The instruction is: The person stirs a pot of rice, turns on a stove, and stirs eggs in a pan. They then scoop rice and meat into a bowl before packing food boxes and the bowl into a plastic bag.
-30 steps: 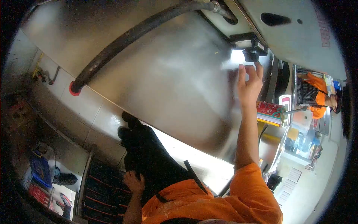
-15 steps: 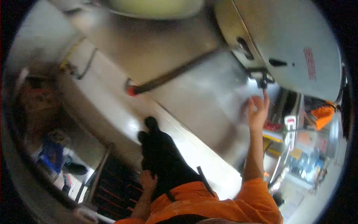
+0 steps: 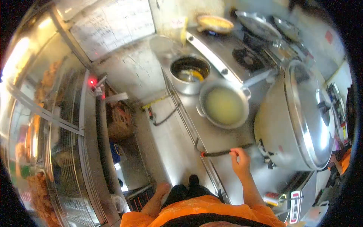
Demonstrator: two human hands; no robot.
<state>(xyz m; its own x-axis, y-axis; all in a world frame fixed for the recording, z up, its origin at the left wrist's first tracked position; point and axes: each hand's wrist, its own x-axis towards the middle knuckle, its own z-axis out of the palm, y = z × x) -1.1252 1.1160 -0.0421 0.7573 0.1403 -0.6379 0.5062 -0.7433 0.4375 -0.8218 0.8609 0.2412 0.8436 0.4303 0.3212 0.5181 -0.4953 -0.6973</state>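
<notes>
My right hand (image 3: 240,159) is raised over the steel counter (image 3: 227,178), its fingers closed at the dark hose (image 3: 221,153) that runs from a red end at the counter's edge toward the large pot. To the right of that hand stands the large steel pot (image 3: 276,121) with a lid (image 3: 308,109). Beyond the hose is a two-handled pan (image 3: 225,106) of pale yellow liquid. My left hand (image 3: 163,188) hangs low beside my dark trousers; its fingers are too blurred to make out.
A smaller pot (image 3: 189,73) stands behind the pan, near a stove burner (image 3: 245,57). At the left is a glass display case (image 3: 64,125) with food inside. A person's orange sleeve (image 3: 345,162) shows at the far right.
The view has lifted and now takes in the stove and display case. My right hand has moved from the fitting under the large pot to the hose, its extended finger now drawn in.
</notes>
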